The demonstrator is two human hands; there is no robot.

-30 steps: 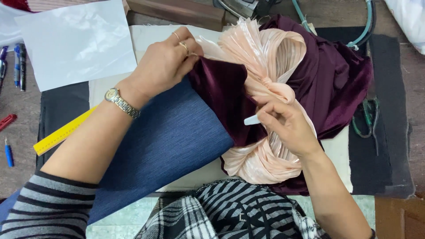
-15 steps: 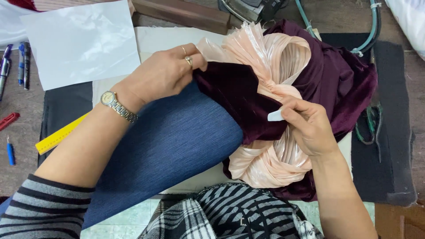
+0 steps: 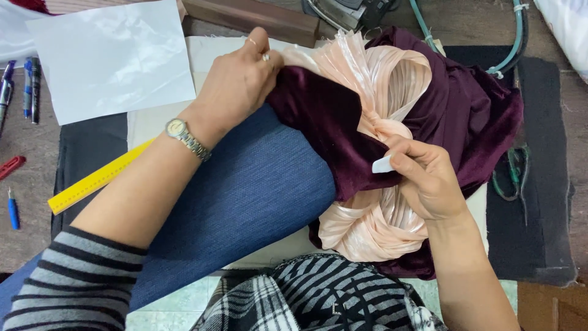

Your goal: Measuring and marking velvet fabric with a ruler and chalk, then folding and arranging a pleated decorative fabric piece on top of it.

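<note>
Far left, at the table's edge: several pens (image 3: 27, 86), a small red tool (image 3: 12, 167) and a blue pen (image 3: 13, 211), all well apart from my hands. Above them lies a white sheet of paper (image 3: 113, 58); below it a yellow ruler (image 3: 98, 178) runs aslant, its upper end passing under my left forearm. A blue cloth (image 3: 245, 202) covers the middle of the cream board (image 3: 153, 119) beneath my left arm, which wears a wristwatch (image 3: 187, 138).

My left hand (image 3: 236, 83) is closed — fingers curled over the upper left edge of the dark purple velvet (image 3: 331, 132), pinching it where it meets the pleated peach satin (image 3: 386, 73). The velvet and satin lie bundled together right of the blue cloth, the satin twisted through the velvet in a knot-like fold at the centre and spreading out again below.

My right hand (image 3: 429, 181) rests on the bundle just right of that twist, thumb and forefinger closed on a small white piece of chalk (image 3: 382, 165) whose tip touches the velvet.

Further right — a pair of small scissors (image 3: 513, 175) lies on the dark mat (image 3: 539, 202). At the top edge, a brown wooden block (image 3: 257, 18) and a green hose (image 3: 511, 43).
</note>
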